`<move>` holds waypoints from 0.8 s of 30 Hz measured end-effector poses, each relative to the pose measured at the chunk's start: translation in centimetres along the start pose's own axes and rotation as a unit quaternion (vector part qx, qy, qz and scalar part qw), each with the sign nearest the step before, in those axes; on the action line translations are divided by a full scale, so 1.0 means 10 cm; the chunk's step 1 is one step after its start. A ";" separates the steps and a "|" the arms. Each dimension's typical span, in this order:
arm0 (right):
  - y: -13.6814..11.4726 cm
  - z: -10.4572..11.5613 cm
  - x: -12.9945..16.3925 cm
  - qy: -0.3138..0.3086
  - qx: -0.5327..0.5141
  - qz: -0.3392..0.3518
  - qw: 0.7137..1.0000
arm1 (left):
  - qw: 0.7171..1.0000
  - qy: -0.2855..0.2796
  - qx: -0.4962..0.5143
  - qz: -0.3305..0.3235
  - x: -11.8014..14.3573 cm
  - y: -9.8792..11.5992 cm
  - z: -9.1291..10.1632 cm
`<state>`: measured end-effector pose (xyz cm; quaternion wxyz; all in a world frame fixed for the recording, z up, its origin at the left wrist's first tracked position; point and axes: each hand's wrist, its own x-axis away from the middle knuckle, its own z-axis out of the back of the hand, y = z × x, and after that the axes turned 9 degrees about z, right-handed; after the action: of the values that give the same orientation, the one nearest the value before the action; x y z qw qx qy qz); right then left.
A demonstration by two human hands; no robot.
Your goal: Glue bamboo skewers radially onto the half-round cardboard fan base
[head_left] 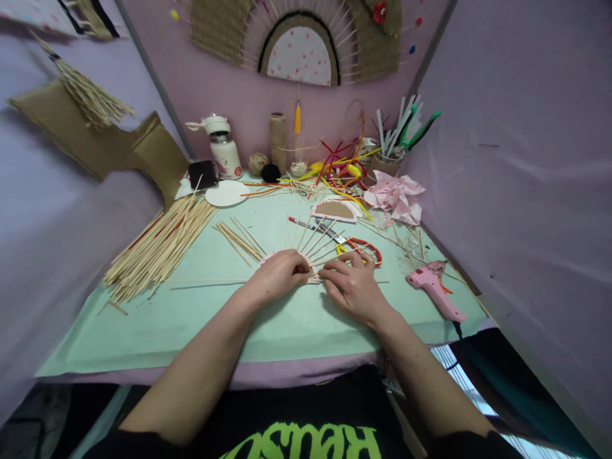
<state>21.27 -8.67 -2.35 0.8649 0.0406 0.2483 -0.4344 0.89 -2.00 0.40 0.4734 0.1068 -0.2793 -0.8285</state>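
A half-round pinkish piece [268, 257] lies flat on the table, with thin wooden sticks [319, 243] fanning out from its curved edge. My left hand [282, 273] covers most of it, fingers curled and pressed down near its middle. Close by on the right, my right hand [352, 282] has its fingertips and thumb at a thin stick by the straight edge; the fingers partly hide the contact. Long sticks stretch out sideways along that edge. Just beyond my right hand lie scissors [375, 250] with red-orange handles and a red-ended pen [300, 222].
A large bundle of sticks [160, 245] lies left, beside a smaller group [236, 241]. At right rests a pink glue gun [437, 292]. Behind are a half-round cardboard piece [335, 210], crumpled pink paper [394, 194], a bottle [225, 155], a twine spool [278, 140] and coloured pipe cleaners [337, 159].
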 end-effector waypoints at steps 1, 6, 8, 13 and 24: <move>0.00 0.00 0.00 0.001 0.000 0.001 1.000 | 1.000 0.000 0.000 -0.001 0.00 0.00 0.00; 0.00 -0.01 -0.01 0.009 -0.002 0.004 1.000 | 1.000 0.000 -0.007 0.000 -0.01 -0.02 -0.01; 0.00 0.00 -0.01 0.008 -0.001 0.003 1.000 | 1.000 -0.001 -0.008 0.000 -0.01 -0.02 -0.01; 0.00 0.00 -0.01 0.010 0.000 0.004 1.000 | 1.000 -0.007 -0.013 0.006 0.00 0.01 0.01; 0.00 0.05 0.01 0.096 0.011 -0.006 0.995 | 1.000 -0.008 -0.007 0.001 0.00 -0.01 0.00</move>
<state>21.54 -8.89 -1.98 0.8338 0.0901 0.3259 -0.4364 0.85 -1.98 0.36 0.4728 0.0970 -0.2776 -0.8306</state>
